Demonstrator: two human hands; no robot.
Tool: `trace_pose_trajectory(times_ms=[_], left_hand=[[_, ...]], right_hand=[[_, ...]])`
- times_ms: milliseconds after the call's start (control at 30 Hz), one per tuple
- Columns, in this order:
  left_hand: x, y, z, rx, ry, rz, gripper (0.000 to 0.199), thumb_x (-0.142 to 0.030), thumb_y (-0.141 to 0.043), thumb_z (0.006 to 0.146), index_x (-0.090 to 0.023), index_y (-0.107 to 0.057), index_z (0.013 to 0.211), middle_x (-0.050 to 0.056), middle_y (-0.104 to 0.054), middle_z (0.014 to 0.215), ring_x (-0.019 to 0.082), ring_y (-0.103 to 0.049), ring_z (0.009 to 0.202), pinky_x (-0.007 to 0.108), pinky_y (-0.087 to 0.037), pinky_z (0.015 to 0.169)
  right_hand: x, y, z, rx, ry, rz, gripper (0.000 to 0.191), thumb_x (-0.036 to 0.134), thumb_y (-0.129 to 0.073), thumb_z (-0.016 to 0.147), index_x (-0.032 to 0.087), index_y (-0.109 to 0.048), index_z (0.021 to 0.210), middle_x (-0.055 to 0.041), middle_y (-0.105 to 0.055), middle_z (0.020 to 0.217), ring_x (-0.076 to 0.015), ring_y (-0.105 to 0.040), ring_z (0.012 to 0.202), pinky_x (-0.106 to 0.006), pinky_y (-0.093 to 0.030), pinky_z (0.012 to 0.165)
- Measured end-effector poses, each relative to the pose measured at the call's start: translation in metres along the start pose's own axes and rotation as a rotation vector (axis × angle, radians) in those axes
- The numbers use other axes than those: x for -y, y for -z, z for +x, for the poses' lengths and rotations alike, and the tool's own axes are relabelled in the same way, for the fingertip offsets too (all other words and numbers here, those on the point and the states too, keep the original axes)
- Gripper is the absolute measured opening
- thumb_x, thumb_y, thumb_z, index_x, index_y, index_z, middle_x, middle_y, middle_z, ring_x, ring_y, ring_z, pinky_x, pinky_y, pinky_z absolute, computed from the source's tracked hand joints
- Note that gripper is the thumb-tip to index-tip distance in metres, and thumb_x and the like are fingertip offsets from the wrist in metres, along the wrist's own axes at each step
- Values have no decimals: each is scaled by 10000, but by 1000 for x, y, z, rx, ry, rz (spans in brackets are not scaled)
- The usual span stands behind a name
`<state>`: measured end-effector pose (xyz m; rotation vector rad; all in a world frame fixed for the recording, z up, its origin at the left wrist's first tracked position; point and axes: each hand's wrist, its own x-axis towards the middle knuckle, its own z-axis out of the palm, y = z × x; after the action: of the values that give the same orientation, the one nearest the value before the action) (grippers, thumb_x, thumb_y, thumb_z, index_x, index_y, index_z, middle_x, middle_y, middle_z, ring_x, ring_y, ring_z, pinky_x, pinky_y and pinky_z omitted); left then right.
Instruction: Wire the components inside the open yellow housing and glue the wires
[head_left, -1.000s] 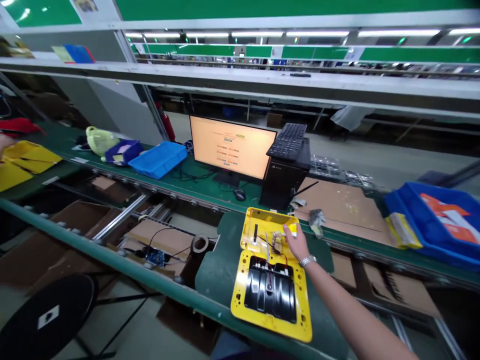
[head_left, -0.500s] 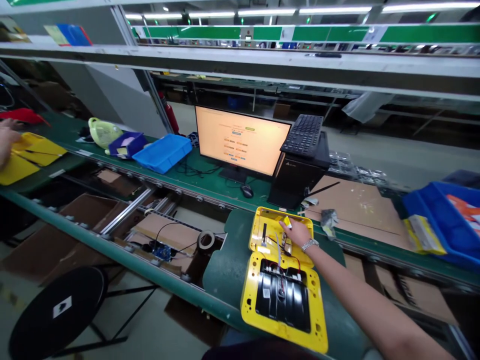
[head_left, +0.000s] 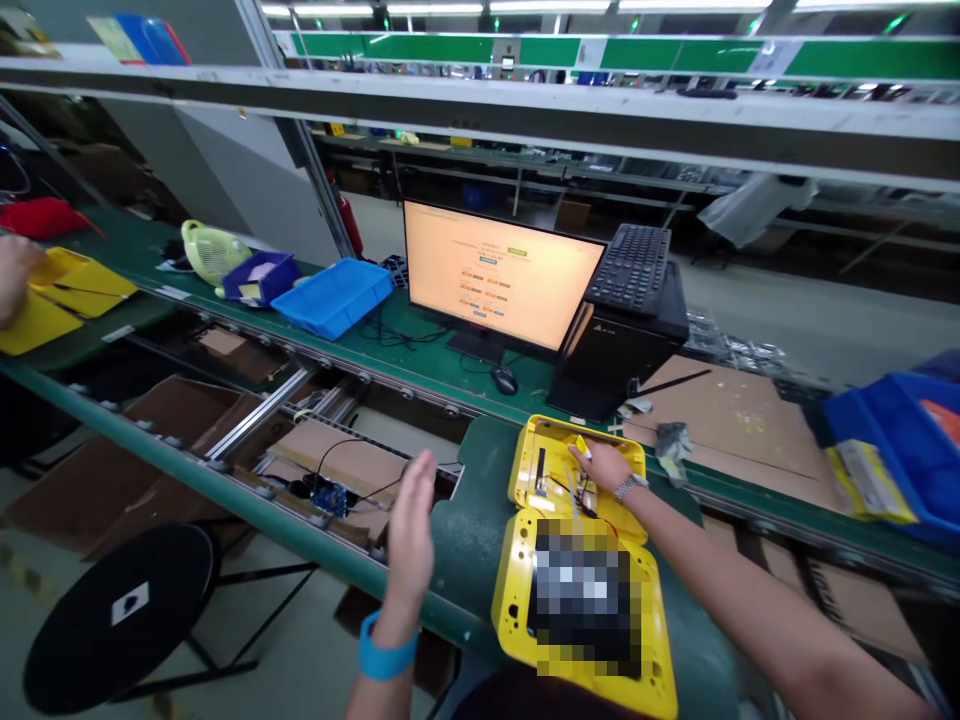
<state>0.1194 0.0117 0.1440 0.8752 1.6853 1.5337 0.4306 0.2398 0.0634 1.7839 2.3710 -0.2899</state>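
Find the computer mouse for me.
In the head view, the computer mouse sits on the green bench, right of the monitor's stand and left of the black PC tower.

My green workbench [head_left: 420, 365] runs across in front of me, with a rounded green leaf [head_left: 472, 500] jutting my way. An open yellow casing [head_left: 551, 440] lies on that leaf. Farther along the bench sit a monitor [head_left: 499, 275], a black computer tower [head_left: 611, 375], a mouse [head_left: 505, 380], a blue plastic tray [head_left: 334, 298] and a cardboard sheet [head_left: 731, 420].
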Motion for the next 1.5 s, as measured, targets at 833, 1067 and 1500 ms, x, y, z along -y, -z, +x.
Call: trace_pose_trajectory(times_ms=[833,1067,1500], left_hand=[[61,-73,-25,709,113,207,661,-557,-459,1001,-396,-261,1611,-42,-113,1719,295,-91,1587,505,-241,1282],[60,-72,-25,709,77,243,665,-546,-462,1003,-385,-256,1614,-25,-111,1719,282,-109,1586,491,-247,1279],[63,-72,-27,706,47,280,682,-523,-493,990,-395,-250,1614,-32,-131,1714,283,-120,1584,500,-249,1276]], right_hand=[[9,5,9,62,56,0,494,484,-418,1070,81,-652,1237,-195,-736,1150,-297,-709,1025,-314,-502,835],[8,5,13,57,89,-30,474,477,-420,1072,88,-669,1176,-196,-725,1175,-296,-701,1038,-316,-498,857],[11,4,17,65,134,-87,576,562,-386,1060,77,-668,1192,-227,-736,1076,-313,-724,970,-356,-526,845]])
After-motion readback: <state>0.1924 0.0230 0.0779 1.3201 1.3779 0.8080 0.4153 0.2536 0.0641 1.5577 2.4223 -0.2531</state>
